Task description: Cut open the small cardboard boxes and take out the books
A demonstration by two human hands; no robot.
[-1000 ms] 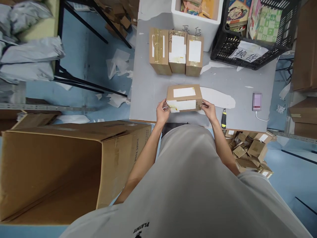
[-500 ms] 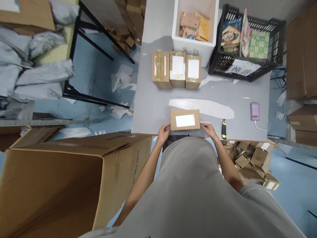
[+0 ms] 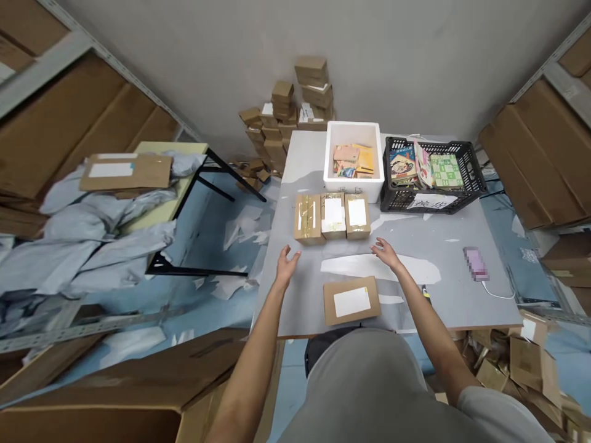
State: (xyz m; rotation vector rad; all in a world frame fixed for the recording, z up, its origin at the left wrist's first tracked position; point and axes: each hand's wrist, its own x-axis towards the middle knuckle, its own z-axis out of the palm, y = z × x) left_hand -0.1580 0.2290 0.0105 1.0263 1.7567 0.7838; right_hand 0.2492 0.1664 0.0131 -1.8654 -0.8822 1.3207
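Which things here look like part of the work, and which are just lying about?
Seemingly part of it:
- the nearest carton, lying by itself
- three taped cartons in a row

Probably just lying about:
- the phone
- paper scraps
- the black crate

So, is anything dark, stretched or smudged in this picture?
In the head view, the inside of the big carton at lower left is dark; in the same head view, the shelf at upper left slants, perhaps partly from a wide lens; also in the head view, the phone is broken into coarse blocks, and no print is readable on the near parcel.
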